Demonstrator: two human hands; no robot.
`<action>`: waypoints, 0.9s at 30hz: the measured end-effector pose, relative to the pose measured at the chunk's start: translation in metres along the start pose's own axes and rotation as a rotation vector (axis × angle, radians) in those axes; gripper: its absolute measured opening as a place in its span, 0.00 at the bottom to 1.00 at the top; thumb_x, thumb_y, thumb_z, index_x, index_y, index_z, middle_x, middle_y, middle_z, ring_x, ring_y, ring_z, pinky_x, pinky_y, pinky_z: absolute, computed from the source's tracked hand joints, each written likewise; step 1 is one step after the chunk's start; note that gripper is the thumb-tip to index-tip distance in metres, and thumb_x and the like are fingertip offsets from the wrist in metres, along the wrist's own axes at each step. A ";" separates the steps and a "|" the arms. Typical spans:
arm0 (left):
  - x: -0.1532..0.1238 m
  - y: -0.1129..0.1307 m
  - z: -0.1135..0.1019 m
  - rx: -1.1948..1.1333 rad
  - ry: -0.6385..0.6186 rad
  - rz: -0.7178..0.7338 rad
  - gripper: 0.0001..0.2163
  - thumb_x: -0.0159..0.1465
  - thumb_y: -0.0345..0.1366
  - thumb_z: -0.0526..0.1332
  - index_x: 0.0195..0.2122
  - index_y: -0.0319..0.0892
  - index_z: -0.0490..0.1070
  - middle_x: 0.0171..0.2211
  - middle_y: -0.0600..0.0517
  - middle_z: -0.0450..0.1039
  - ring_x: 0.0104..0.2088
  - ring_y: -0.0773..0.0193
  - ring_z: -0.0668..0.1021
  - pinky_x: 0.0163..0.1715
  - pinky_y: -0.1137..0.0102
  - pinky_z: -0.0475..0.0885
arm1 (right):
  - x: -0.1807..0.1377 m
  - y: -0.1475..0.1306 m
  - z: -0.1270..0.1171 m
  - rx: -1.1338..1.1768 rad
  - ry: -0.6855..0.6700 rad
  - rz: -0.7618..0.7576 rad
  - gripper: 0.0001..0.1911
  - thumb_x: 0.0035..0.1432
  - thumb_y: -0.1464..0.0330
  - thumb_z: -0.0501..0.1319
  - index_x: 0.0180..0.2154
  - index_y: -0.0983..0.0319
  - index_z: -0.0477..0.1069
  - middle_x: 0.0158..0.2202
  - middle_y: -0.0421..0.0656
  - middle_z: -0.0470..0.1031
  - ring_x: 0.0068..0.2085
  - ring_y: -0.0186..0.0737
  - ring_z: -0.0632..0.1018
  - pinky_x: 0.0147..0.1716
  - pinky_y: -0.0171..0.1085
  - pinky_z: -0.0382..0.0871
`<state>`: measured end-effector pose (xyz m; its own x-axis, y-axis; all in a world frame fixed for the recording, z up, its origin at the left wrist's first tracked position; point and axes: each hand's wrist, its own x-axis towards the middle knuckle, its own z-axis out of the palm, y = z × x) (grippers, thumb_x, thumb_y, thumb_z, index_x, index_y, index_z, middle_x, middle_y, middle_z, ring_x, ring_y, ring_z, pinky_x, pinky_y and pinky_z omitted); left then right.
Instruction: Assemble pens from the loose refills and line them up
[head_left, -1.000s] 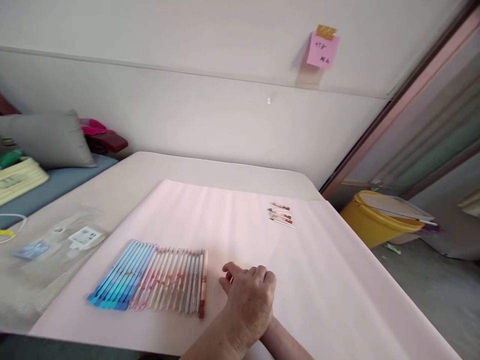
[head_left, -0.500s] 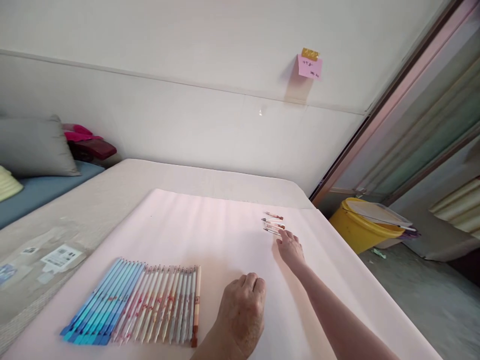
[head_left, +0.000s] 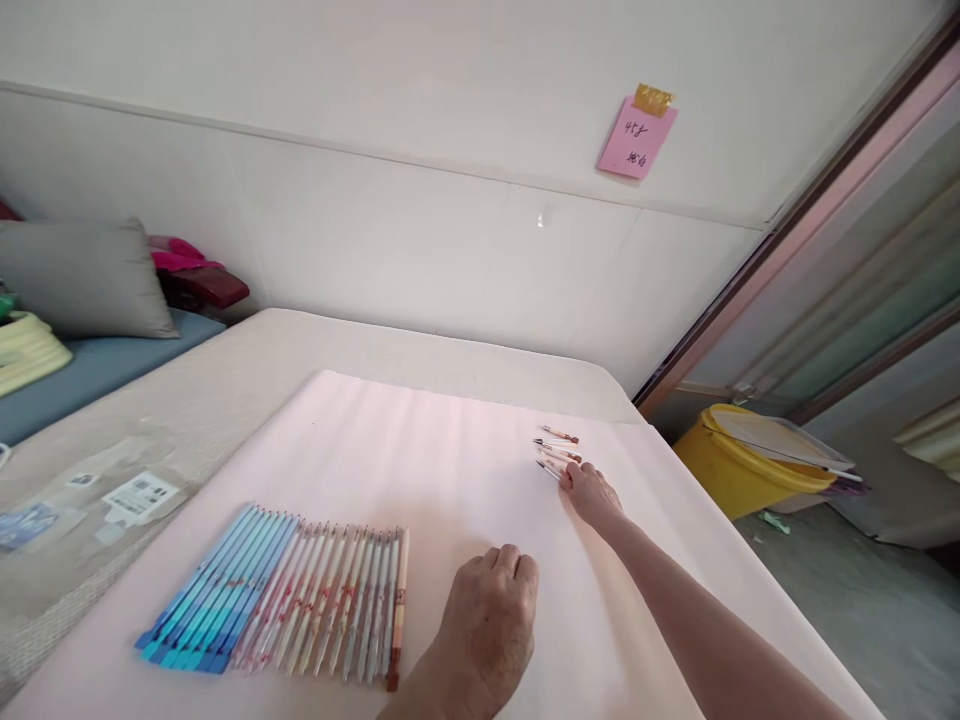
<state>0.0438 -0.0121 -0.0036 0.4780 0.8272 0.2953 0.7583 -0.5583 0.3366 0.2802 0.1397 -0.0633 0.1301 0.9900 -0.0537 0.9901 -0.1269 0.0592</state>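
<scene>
My left hand (head_left: 491, 610) is curled closed above the pink sheet, knuckles up; its fingers hide whatever may be inside. Farther forward, my right hand (head_left: 594, 493) has its fingertips closed on the near end of a slim pen (head_left: 551, 470), whose dark tip points left. Just beyond it lie several more short pens (head_left: 559, 442) with pale barrels and brown ends. Left of my left hand is a neat row of pens: blue ones (head_left: 225, 580), then clear ones with red, yellow and grey tints (head_left: 330, 600), and a beige-and-brown one (head_left: 400, 610) at the right end.
The pink sheet (head_left: 420, 440) covers much of a beige padded surface (head_left: 225, 390). Clear packaging with a label (head_left: 139, 495) lies at left, near a grey cushion (head_left: 90, 280). A yellow bucket (head_left: 724, 465) stands on the floor at right. A pink note (head_left: 637, 138) is taped to the wall.
My right fingers have closed on the near pen, and its tip now slants more upward to the left. My left hand stays in place. The view has shifted slightly.
</scene>
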 end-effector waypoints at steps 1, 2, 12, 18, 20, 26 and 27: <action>0.000 0.000 -0.001 -0.006 -0.008 -0.010 0.13 0.51 0.17 0.50 0.31 0.40 0.65 0.30 0.50 0.69 0.30 0.62 0.71 0.27 0.69 0.64 | -0.006 -0.003 -0.001 -0.007 -0.007 -0.018 0.11 0.62 0.65 0.47 0.41 0.62 0.65 0.41 0.48 0.65 0.43 0.44 0.69 0.33 0.36 0.59; 0.001 -0.001 -0.001 -0.019 -0.013 -0.026 0.13 0.52 0.17 0.50 0.31 0.40 0.65 0.30 0.50 0.69 0.30 0.62 0.71 0.27 0.69 0.64 | -0.015 -0.007 -0.002 -0.012 -0.012 -0.036 0.11 0.62 0.65 0.48 0.40 0.61 0.65 0.40 0.47 0.65 0.43 0.43 0.69 0.32 0.35 0.59; 0.005 -0.015 -0.017 -0.336 0.042 -0.338 0.08 0.61 0.31 0.50 0.33 0.44 0.68 0.32 0.50 0.72 0.32 0.62 0.74 0.30 0.70 0.62 | -0.136 -0.073 0.008 0.121 0.001 -0.177 0.07 0.61 0.71 0.48 0.36 0.60 0.64 0.36 0.43 0.66 0.32 0.35 0.72 0.25 0.32 0.54; 0.007 -0.035 -0.021 -1.077 0.105 -0.693 0.09 0.56 0.40 0.57 0.31 0.41 0.71 0.30 0.48 0.74 0.31 0.62 0.76 0.30 0.70 0.66 | -0.137 -0.073 0.003 0.373 -0.129 -0.049 0.03 0.50 0.69 0.58 0.29 0.60 0.64 0.31 0.39 0.69 0.30 0.34 0.70 0.24 0.31 0.52; 0.006 -0.039 -0.022 -1.309 0.136 -0.786 0.10 0.54 0.41 0.60 0.31 0.39 0.71 0.33 0.46 0.74 0.32 0.62 0.76 0.31 0.70 0.68 | -0.131 -0.069 0.003 0.415 -0.148 -0.029 0.04 0.47 0.69 0.59 0.27 0.60 0.63 0.29 0.38 0.69 0.30 0.34 0.69 0.24 0.30 0.51; 0.004 -0.042 -0.015 -1.545 0.165 -0.906 0.11 0.51 0.39 0.64 0.31 0.36 0.71 0.35 0.43 0.74 0.32 0.64 0.75 0.33 0.70 0.69 | -0.123 -0.064 0.003 0.495 -0.143 -0.027 0.06 0.44 0.70 0.59 0.23 0.60 0.61 0.23 0.36 0.67 0.25 0.33 0.65 0.22 0.31 0.48; 0.004 -0.041 -0.013 -1.563 0.160 -0.915 0.11 0.51 0.38 0.64 0.31 0.36 0.71 0.36 0.43 0.74 0.32 0.65 0.75 0.33 0.70 0.69 | -0.122 -0.064 0.002 0.524 -0.145 -0.038 0.06 0.45 0.71 0.58 0.23 0.60 0.60 0.22 0.36 0.66 0.24 0.32 0.65 0.22 0.31 0.48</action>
<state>0.0091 0.0136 -0.0047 0.0825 0.9118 -0.4023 -0.3843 0.4015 0.8313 0.2014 0.0265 -0.0624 0.0628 0.9806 -0.1856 0.8825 -0.1414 -0.4485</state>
